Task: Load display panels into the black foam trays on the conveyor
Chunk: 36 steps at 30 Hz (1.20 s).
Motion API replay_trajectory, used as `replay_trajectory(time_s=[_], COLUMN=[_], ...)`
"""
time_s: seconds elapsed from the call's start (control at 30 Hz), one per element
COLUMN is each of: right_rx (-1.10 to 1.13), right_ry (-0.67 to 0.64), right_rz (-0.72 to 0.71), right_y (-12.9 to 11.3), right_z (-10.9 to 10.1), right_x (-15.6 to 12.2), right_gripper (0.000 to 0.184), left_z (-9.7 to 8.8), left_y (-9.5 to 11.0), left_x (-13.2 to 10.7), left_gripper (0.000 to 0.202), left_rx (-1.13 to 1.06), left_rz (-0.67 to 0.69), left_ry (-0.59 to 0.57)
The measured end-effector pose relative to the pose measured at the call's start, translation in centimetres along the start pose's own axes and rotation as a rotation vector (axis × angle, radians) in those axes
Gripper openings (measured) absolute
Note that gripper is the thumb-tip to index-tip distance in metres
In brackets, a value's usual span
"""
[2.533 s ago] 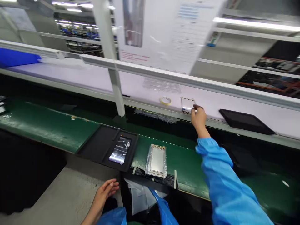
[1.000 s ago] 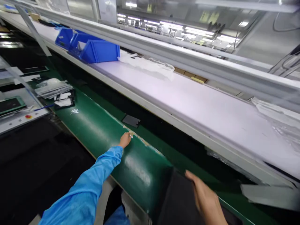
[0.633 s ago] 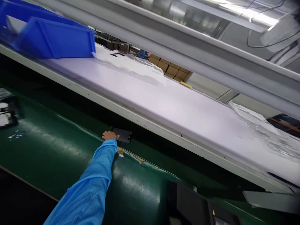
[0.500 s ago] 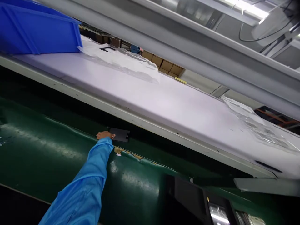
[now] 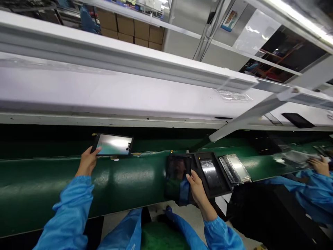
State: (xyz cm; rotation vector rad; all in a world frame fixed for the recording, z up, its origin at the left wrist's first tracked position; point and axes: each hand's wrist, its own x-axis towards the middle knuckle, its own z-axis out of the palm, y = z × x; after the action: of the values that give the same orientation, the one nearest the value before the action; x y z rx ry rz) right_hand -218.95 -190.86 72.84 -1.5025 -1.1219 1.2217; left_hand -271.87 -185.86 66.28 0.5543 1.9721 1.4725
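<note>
Left hand (image 5: 87,161): fingers closed on a tablet (image 5: 111,144) at its 9 o'clock edge, long axis level. Right hand (image 5: 198,192): fingers closed on a 2nd tablet (image 5: 177,172) at its 5 o'clock corner, beside a tray (image 5: 205,157).

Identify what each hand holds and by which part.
The left hand holds a black-framed glass panel by its lower left corner; the right hand holds a dark glass panel by its right edge.

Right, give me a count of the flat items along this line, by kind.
Glass panels: 3 (left hand holds one, right hand one, black foam tray one)
Silver film-wrapped stack: 1
Dark slab on the white shelf: 1
Total: 5
</note>
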Motion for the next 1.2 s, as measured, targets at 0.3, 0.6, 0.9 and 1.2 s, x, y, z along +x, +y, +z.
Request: replay_trajectory(time_s=[0.3,0.6,0.9,1.2], right_rx=[0.211,0.163,0.302,0.382], right_ry=[-0.148,-0.238,-0.196,-0.123], right_rz=[0.109,0.0,-0.018,0.039], right_y=[4.5,7.8,9.2,10.7], right_z=[-4.3,-13.7,-17.6,-20.3], right_x=[-0.1,-0.9,-3.3,-4.2], right_gripper=[0.053,0.05,0.049,0.052], left_z=[5.6,14.8,18.1,13.9], left_y=[3.4,3.6,3.4,6.3], left_x=[-28.6,-37.5,-42.5,-48.6], left_gripper=[0.036,0.061,0.054,0.024], left_rx=[-0.064,-0.074,-0.01,0.145], left_rz=[0.391,-0.074,0.001,0.482], left_ry=[-0.248,-0.828,-0.899,-0.782])
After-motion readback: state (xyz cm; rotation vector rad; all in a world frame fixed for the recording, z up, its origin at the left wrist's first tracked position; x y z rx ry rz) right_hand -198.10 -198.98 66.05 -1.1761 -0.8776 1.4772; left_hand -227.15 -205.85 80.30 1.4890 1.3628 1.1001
